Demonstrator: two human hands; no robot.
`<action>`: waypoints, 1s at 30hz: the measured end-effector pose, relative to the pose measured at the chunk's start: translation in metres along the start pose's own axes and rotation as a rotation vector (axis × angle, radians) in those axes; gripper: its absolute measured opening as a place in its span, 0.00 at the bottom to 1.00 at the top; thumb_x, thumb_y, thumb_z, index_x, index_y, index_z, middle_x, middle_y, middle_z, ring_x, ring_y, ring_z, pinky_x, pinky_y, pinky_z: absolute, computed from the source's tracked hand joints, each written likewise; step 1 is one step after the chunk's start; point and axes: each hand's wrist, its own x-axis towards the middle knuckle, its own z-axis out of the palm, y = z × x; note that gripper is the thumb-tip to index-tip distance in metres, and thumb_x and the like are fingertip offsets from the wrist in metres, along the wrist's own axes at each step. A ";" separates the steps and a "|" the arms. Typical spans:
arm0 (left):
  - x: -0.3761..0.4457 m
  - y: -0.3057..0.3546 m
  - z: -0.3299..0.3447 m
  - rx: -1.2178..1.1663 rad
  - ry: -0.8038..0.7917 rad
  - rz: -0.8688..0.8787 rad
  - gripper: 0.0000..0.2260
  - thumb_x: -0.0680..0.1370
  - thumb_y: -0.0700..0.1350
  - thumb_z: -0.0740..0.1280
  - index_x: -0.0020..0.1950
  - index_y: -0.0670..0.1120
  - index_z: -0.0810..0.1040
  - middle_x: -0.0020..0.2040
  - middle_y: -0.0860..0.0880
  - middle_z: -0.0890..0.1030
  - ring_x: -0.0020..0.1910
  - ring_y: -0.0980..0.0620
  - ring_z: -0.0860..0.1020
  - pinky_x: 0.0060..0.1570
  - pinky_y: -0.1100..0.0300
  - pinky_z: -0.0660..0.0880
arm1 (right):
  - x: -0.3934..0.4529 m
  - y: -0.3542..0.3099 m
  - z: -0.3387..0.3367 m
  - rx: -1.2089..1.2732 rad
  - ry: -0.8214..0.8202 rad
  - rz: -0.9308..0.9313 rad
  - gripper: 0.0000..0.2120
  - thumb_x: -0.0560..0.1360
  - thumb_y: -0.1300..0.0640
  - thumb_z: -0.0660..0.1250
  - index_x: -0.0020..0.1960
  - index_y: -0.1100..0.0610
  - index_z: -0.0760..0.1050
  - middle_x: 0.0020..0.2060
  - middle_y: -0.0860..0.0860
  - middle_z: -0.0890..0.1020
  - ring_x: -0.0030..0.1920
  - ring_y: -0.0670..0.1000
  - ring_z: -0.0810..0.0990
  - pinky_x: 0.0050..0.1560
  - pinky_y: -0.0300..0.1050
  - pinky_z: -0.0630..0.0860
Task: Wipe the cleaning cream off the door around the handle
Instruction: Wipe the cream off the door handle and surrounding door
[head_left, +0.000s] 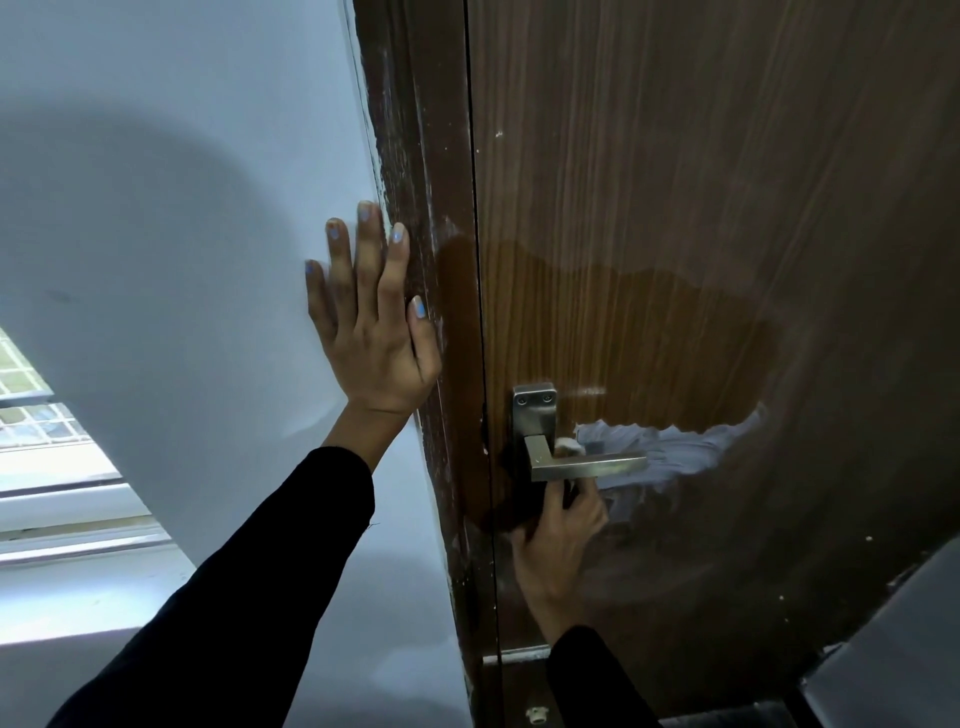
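lever handle (589, 464) jutting over the cream smear (670, 452), bare door (675, 182) above, frame (415, 156) at left

Our left hand (371, 332) sits left of centre in the frame, palm flat and fingers straight and slightly spread, pointing up, with the black-sleeved left arm (234, 597) running down to the lower left corner. Our right hand (558, 540) is lower, just right of centre, fingers curled and partly hidden, its black-sleeved right forearm (597, 680) rising from the bottom edge.
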 end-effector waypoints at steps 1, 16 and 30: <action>0.000 0.000 0.000 -0.001 0.000 0.000 0.24 0.78 0.47 0.55 0.74 0.47 0.61 0.74 0.40 0.66 0.75 0.40 0.58 0.76 0.49 0.46 | -0.005 0.003 -0.002 -0.019 -0.033 -0.022 0.47 0.47 0.64 0.82 0.62 0.59 0.67 0.58 0.68 0.73 0.61 0.64 0.67 0.57 0.62 0.62; -0.001 0.000 0.001 -0.016 0.009 0.010 0.25 0.78 0.46 0.56 0.75 0.47 0.60 0.74 0.41 0.64 0.76 0.41 0.57 0.76 0.48 0.47 | 0.003 0.010 0.000 -0.047 0.003 0.151 0.41 0.47 0.66 0.81 0.57 0.62 0.69 0.60 0.70 0.70 0.62 0.68 0.65 0.58 0.70 0.62; -0.002 0.000 0.001 -0.025 0.016 0.005 0.24 0.78 0.47 0.54 0.75 0.47 0.60 0.74 0.41 0.65 0.75 0.40 0.57 0.75 0.47 0.47 | -0.001 0.006 0.005 0.024 0.006 -0.072 0.41 0.52 0.66 0.80 0.62 0.65 0.68 0.62 0.68 0.72 0.66 0.65 0.63 0.62 0.65 0.57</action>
